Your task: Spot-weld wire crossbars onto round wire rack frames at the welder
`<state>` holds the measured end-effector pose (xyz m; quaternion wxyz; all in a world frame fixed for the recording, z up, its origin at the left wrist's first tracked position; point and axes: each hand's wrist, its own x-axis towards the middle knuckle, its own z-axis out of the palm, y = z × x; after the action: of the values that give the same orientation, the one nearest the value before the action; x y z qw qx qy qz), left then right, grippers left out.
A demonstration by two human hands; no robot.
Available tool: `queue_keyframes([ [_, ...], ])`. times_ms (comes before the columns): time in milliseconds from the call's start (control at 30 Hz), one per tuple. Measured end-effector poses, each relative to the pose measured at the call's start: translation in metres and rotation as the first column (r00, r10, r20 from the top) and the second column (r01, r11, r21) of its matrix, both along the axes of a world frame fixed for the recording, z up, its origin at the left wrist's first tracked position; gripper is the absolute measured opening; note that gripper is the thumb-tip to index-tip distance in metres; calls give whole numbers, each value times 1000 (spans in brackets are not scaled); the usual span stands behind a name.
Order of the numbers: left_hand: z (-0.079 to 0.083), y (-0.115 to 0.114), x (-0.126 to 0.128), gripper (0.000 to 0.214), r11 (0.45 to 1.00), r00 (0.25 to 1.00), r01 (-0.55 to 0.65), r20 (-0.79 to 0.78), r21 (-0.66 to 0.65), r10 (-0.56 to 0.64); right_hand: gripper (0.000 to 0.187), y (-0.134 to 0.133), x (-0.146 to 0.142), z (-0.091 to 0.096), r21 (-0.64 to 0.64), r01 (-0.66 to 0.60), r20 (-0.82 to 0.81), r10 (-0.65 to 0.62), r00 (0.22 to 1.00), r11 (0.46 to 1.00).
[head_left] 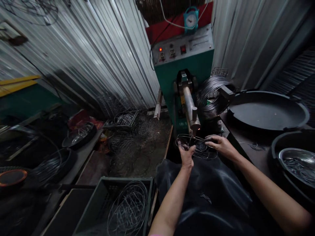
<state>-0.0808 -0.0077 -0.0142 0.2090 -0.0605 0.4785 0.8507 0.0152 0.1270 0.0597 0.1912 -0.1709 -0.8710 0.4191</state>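
Observation:
My left hand (186, 154) is closed on the near left side of a round wire rack (204, 154), its thumb pointing up and to the right. The rack lies roughly level just under the tip of a spot welding machine's arm (190, 106). At the rack's right side, my right hand (220, 145) has its fingers pinched together at the rim. Whether a small wire piece is also between those fingers is too small to tell. Small sparks or glints show by the welder's tip. Several short wire pieces (205, 198) lie on the dark apron over my lap.
A green crate (103, 196) with wire racks stands at lower left. To the right are a large black pan (265, 111) and a metal bowl (299, 164) of short wire pieces. A wire coil (213, 95) hangs beside the green machine (164, 78). More wire racks lie on the floor.

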Motion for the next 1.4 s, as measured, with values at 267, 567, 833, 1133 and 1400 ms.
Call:
queue_keyframes([
  [267,-18,-1,-3,49,975,975,-8,218,222,-42,34,8,16,-14,426,-80,44,68,997,901],
  [567,-27,-19,16,45,945,983,-43,183,323,-18,27,-13,13,-17,662,-73,21,79,997,746],
  [833,-22,-71,24,39,967,960,165,195,193,-203,27,-37,32,-29,720,-63,-114,207,972,691],
  [1133,10,-153,67,45,648,778,524,1,-553,-629,28,-58,61,-38,794,-95,-106,290,951,601],
  [1400,72,-142,48,22,483,-10,-453,-538,-749,-843,28,-65,59,-39,829,-126,-49,295,954,544],
])
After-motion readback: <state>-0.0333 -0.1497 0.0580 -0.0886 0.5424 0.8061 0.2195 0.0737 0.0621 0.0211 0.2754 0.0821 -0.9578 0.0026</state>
